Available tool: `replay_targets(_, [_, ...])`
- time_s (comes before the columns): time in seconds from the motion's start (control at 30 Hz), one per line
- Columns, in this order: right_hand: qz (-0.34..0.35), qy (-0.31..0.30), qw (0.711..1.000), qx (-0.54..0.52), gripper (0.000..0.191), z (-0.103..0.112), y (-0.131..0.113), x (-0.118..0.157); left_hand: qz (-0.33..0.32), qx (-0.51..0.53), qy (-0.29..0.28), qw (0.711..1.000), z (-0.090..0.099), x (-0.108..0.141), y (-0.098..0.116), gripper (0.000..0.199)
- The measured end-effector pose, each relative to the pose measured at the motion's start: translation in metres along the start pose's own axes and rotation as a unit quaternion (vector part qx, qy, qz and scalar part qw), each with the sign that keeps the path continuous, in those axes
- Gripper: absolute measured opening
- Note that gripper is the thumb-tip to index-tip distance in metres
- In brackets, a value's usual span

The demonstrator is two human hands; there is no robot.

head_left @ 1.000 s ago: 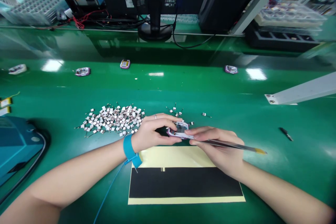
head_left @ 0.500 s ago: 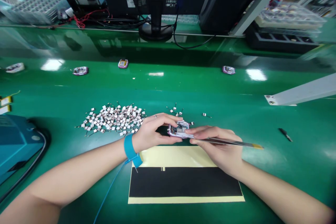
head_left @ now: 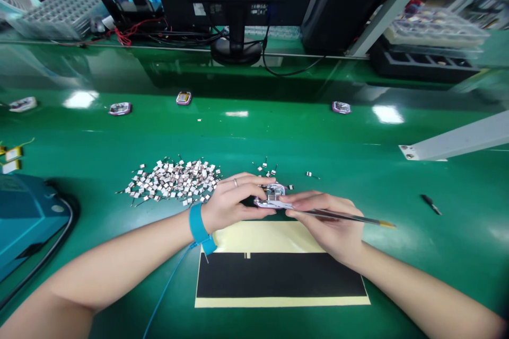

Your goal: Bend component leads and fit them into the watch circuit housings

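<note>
You have the small rounded case [head_left: 274, 196] at the centre of the frame, its pale, glossy shell edged in purple and open at the top. To its left spreads a loose pile of small, flat, squarish white parts [head_left: 175, 180], many with short dark leads. Below your hands lies a smooth pale-yellow sheet [head_left: 278, 302] with a broad matte-black band, on the shiny green bench [head_left: 127, 265].

The case holds circuitry and a grey blocky piece, too small to make out. In the row across the upper part of the frame, the second case from the left [head_left: 120, 108] shows electronics and the one near upper centre [head_left: 183, 98] a yellowish flat piece. At upper left, clear plastic trays [head_left: 67, 13] are moulded in rows of wells; you cannot tell what they hold. At upper right, a black tray [head_left: 425, 66] has separate compartments.

Your left hand [head_left: 234, 198] pinches the case between thumb and fingers, a blue strap [head_left: 198, 225] around the wrist. Your right hand [head_left: 334, 220] comes in from lower right, thumb and fingers pinching a slim metal tool [head_left: 353, 216] that slants across the frame, its yellow end pointing right, its other end at the case.
</note>
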State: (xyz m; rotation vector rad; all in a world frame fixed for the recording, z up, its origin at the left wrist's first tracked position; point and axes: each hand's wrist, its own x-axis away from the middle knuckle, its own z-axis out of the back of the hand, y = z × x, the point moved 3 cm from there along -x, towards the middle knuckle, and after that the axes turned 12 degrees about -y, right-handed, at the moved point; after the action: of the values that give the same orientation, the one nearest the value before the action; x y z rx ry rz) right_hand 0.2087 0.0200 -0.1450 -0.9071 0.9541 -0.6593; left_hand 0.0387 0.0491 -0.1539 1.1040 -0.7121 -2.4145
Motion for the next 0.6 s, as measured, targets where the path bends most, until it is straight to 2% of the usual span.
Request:
replay_targets(0.23, [-0.002,0.017,1.0,0.001,0.02,-0.001,0.006,-0.003,0.007,-0.007,-0.003,1.0,0.0,0.001,0.0,0.019])
replay_targets(0.4, [0.011,0.056,0.998,0.014,0.018,-0.001,0.01,0.001,0.079,0.014,0.009,0.997,-0.001,0.001,0.0,0.026])
replay_targets(0.5, [0.048,0.082,0.995,0.041,0.025,0.002,0.004,0.007,0.121,0.014,0.008,0.993,0.001,-0.001,0.001,0.025])
replay_targets(0.6, [0.101,0.072,0.989,0.081,0.027,0.003,-0.003,0.011,0.131,-0.009,-0.01,0.991,0.011,-0.006,0.003,0.018])
